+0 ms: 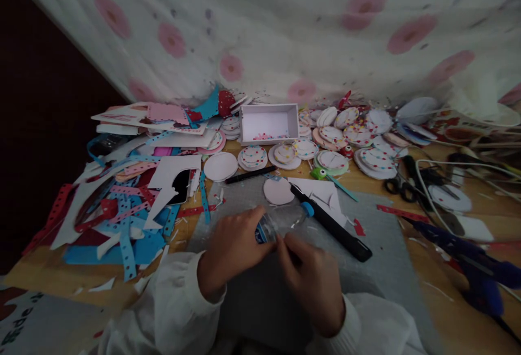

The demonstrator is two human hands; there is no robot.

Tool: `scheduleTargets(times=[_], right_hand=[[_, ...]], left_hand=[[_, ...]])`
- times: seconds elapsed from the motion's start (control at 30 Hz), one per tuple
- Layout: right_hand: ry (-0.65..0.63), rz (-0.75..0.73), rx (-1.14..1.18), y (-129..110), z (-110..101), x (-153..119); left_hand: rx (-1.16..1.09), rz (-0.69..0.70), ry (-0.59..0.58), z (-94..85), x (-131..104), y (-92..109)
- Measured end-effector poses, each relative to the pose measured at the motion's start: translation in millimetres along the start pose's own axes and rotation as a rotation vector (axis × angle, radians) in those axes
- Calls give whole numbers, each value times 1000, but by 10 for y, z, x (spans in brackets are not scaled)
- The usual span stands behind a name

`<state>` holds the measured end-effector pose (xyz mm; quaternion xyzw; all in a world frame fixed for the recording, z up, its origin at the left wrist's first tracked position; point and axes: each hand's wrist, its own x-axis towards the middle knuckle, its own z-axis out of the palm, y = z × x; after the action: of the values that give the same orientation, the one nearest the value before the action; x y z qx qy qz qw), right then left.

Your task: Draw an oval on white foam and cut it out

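My left hand (pixel 238 246) is wrapped around a clear plastic bottle (pixel 287 218) lying on its side, its blue cap (pixel 308 209) pointing right and away. Part of a blue label shows under my fingers. Close beside the bottle's near side, my right hand (pixel 311 273) is closed in a pinch; what sits between thumb and fingers is too small to make out. Just past the bottle lies a pale round disc (pixel 279 190). A black cutter knife (pixel 334 224) rests diagonally to the right, partly over a white sheet (pixel 321 195).
A grey cutting mat (pixel 382 246) covers the middle of the wooden table. Foam scraps (pixel 126 208) pile up at left. Behind stand a white box (pixel 269 121) and several beaded disc stacks (pixel 252 157). Scissors (pixel 401 188) and a blue glue gun (pixel 468 262) lie at right.
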<state>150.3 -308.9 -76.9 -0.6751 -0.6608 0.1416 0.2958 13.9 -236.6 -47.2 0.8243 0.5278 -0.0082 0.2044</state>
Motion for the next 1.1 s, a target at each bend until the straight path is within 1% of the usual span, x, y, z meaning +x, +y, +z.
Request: scheduleTargets(times=[0.1, 0.23, 0.37, 0.5, 0.6, 0.73, 0.93, 1.03, 1.1], right_hand=[[59, -25, 10, 42, -18, 19], [128, -54, -59, 38, -63, 71], [134, -100, -129, 37, -118, 126], [81, -111, -158, 77, -137, 106], [28, -81, -144, 101, -124, 57], [-70, 35, -115, 113, -77, 24], [-264, 214, -8, 133, -44, 76], [-312, 271, 13, 127, -56, 87], [-313, 289, 15, 121, -56, 80]], left_hand=[[-10, 18, 24, 15, -12, 0], [-8, 46, 36, 32, -26, -11], [-1, 53, 46, 42, -23, -19], [-9, 47, 38, 35, -17, -18], [-16, 43, 25, 22, -19, -22], [-21, 42, 15, 19, -18, -37], [-30, 37, 23, 41, 14, -67], [-39, 55, 1, 27, 26, -85], [-36, 66, -30, 8, 25, -104]])
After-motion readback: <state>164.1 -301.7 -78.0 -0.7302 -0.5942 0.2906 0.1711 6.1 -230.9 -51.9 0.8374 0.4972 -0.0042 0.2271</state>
